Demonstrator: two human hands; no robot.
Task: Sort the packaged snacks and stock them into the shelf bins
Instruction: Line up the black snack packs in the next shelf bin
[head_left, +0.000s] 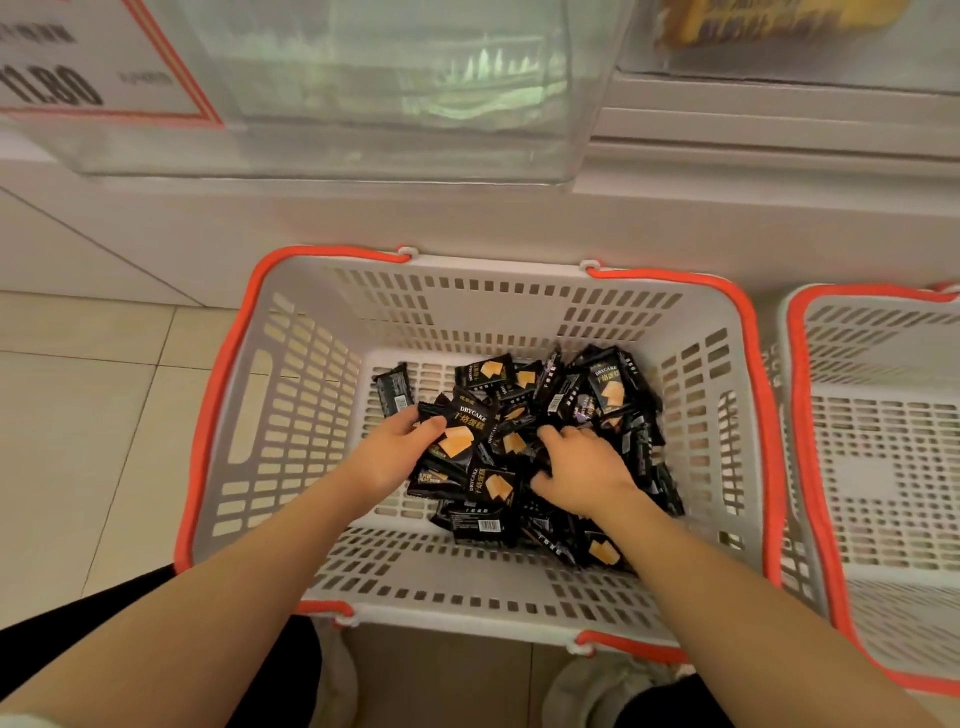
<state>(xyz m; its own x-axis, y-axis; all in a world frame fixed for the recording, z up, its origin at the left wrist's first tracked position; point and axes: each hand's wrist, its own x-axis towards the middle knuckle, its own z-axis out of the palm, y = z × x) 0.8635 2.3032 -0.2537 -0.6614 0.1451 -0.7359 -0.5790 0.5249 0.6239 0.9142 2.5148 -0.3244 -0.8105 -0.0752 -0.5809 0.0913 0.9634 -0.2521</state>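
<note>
— Where are the snacks, and how do they lie?

— A heap of small black foil packets printed "DRYCAKE" with a yellow cake slice (540, 447) fills the floor of a white slotted plastic basket with orange handles (311, 374), mostly toward its right side. They point every way. The top packet in the left hand (451, 435) runs long axis from upper left to lower right, printed face up.

— And the fingers?

— The left hand (395, 449) curls round a small stack of packets, thumb pressed on that top one. The right hand (579, 470) lies palm down on the heap, fingers bent into the packets (whether it actually pinches one, I cannot tell).

— Anything else around?

— 1 lone packet (393, 396) lies apart at the basket's left, barcode up. A second basket of the same kind (883, 467) stands just beside on the right. Above are a clear plastic shelf bin (332, 88) and a red-edged price card (98, 67). Pale floor tiles (78, 415) lie to the left.
</note>
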